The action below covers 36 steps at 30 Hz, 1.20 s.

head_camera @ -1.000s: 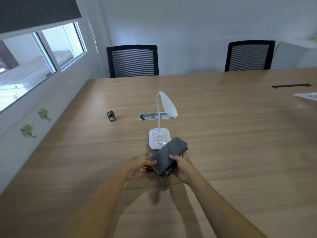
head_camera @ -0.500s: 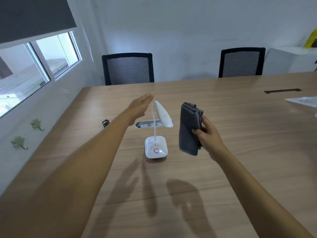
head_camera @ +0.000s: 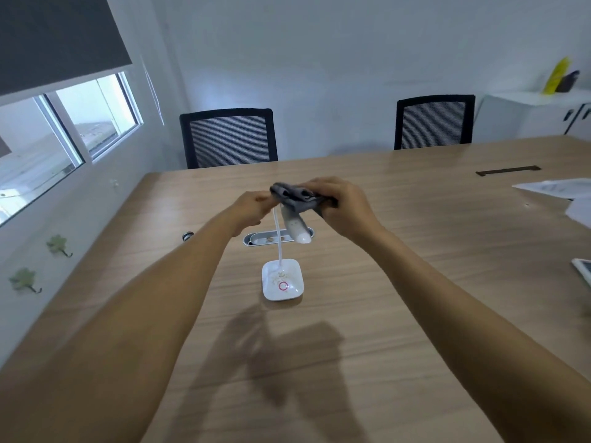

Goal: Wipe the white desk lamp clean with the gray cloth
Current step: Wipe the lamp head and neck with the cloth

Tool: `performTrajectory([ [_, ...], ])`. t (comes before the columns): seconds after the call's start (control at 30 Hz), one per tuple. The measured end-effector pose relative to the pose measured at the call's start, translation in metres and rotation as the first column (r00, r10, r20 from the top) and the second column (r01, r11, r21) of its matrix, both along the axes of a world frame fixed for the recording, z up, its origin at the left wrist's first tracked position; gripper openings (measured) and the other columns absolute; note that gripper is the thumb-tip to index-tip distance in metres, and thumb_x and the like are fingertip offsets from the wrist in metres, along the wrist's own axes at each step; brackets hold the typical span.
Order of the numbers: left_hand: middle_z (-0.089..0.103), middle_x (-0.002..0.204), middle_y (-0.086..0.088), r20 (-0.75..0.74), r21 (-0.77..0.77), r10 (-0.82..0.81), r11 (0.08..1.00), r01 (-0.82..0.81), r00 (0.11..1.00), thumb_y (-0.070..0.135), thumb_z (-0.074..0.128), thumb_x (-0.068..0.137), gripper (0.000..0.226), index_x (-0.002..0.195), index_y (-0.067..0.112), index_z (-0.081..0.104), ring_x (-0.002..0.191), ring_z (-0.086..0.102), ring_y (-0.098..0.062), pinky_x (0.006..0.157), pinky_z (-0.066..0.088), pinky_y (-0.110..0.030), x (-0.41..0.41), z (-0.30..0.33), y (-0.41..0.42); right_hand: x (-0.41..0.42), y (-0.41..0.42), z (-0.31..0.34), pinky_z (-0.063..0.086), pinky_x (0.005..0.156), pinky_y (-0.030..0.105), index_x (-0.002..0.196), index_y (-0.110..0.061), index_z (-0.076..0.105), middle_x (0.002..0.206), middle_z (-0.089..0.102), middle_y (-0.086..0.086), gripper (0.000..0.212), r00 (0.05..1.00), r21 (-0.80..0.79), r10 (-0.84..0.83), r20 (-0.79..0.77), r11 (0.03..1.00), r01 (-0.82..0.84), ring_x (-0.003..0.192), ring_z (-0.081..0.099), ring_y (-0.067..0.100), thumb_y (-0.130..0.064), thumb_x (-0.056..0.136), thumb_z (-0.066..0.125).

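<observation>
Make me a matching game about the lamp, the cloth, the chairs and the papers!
Things:
1. lamp base
2. gray cloth
3. black chairs
4. papers

Places:
A. at the table's far side
B. on the table's right edge
C. standing on the table
D. held in the right hand, over the lamp head

Pairs: 1-C, 2-D, 3-A, 4-B

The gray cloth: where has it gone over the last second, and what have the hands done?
The gray cloth went from low over the lamp base up onto the top of the white desk lamp, draped at its head. First both hands held it; then the right hand alone. Now the left hand, which had reached out open, grips beside the cloth. The lamp stayed standing on the table.
</observation>
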State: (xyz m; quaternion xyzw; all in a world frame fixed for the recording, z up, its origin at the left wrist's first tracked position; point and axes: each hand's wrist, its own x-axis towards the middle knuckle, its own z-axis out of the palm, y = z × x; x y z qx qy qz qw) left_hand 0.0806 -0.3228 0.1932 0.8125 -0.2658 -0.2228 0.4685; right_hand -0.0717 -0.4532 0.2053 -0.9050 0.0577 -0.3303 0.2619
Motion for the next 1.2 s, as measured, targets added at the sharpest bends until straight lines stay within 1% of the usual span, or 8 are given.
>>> performTrajectory([
  [0.1,0.059,0.126,-0.003,0.016,-0.002,-0.028,1.0,0.029,0.999,0.023,0.049,0.097,0.034,0.129,0.025,0.061,0.12,0.05,-0.023,0.096,0.042,-0.038,0.003,-0.001,-0.001,-0.001,0.0,-0.005,0.053,0.091,0.038,0.111,-0.017,0.071,0.118,0.071,0.009,0.046,0.996,-0.079,0.027,-0.09,0.996,-0.034,0.11,0.063,0.028,0.009,0.077,0.055],
  [0.3,0.05,0.145,0.003,0.018,0.035,-0.067,0.997,0.067,0.998,0.043,0.054,0.093,0.042,0.134,0.032,0.056,0.131,0.046,-0.024,0.099,0.043,-0.035,0.001,0.002,0.006,-0.049,-0.02,-0.025,0.046,0.09,0.03,0.1,-0.007,0.076,0.117,0.069,0.019,0.038,0.992,-0.203,0.065,-0.106,0.975,-0.086,0.105,0.066,0.034,0.0,0.073,0.051],
  [0.37,0.049,0.146,0.004,0.021,0.032,-0.064,0.997,0.064,0.998,0.043,0.053,0.093,0.041,0.133,0.032,0.056,0.133,0.045,-0.024,0.098,0.043,-0.034,0.001,0.003,0.006,-0.057,-0.029,-0.023,0.048,0.093,0.029,0.101,-0.006,0.075,0.117,0.069,0.019,0.046,0.995,-0.098,0.032,-0.09,0.994,-0.041,0.107,0.065,0.031,-0.012,0.07,0.041],
  [0.5,0.055,0.135,0.003,0.019,0.026,-0.054,0.998,0.053,0.998,0.038,0.054,0.094,0.041,0.133,0.026,0.058,0.126,0.047,-0.021,0.098,0.042,-0.036,0.001,0.002,0.003,-0.04,-0.018,-0.003,0.039,0.09,0.0,0.105,-0.004,0.073,0.116,0.068,0.013,0.054,1.0,0.135,0.017,0.011,0.991,-0.018,0.104,0.06,0.014,-0.015,0.065,0.039],
  [0.63,0.059,0.113,-0.006,-0.023,-0.007,-0.012,1.0,0.012,1.0,0.023,0.055,0.095,0.023,0.116,0.021,0.065,0.11,0.051,-0.023,0.095,0.042,-0.036,0.004,0.002,0.001,-0.007,0.007,0.005,0.045,0.089,0.021,0.103,-0.004,0.074,0.114,0.07,0.016,0.042,0.995,0.012,0.098,-0.011,0.995,-0.097,0.105,0.065,0.027,0.006,0.07,0.05],
  [0.83,0.055,0.14,0.006,0.036,0.034,-0.084,0.996,0.083,0.996,0.041,0.057,0.092,0.04,0.13,0.031,0.059,0.128,0.048,-0.018,0.093,0.044,-0.032,0.002,0.002,0.004,-0.033,-0.008,-0.02,0.05,0.082,0.031,0.09,-0.009,0.078,0.105,0.074,0.016,0.036,0.985,-0.252,0.169,-0.028,0.953,-0.171,0.094,0.067,0.028,0.006,0.07,0.052],
  [1.0,0.055,0.138,0.007,0.031,0.027,-0.075,0.997,0.074,0.997,0.04,0.056,0.092,0.039,0.13,0.03,0.06,0.127,0.047,-0.016,0.092,0.042,-0.031,0.001,0.003,0.004,-0.05,-0.042,-0.029,0.053,0.089,0.048,0.093,-0.006,0.077,0.11,0.07,0.02,0.042,0.999,-0.061,-0.041,-0.005,0.997,0.04,0.101,0.065,0.036,0.019,0.067,0.055],
  [1.2,0.058,0.105,-0.006,0.019,-0.009,-0.061,0.998,0.061,0.998,0.012,0.05,0.096,0.031,0.117,0.032,0.063,0.101,0.048,-0.022,0.085,0.043,-0.03,0.008,0.001,-0.001,-0.01,0.006,-0.001,0.046,0.085,0.021,0.097,-0.006,0.076,0.11,0.07,0.018,0.04,0.996,-0.027,0.053,0.072,0.998,-0.051,0.102,0.063,0.026,0.013,0.069,0.055],
])
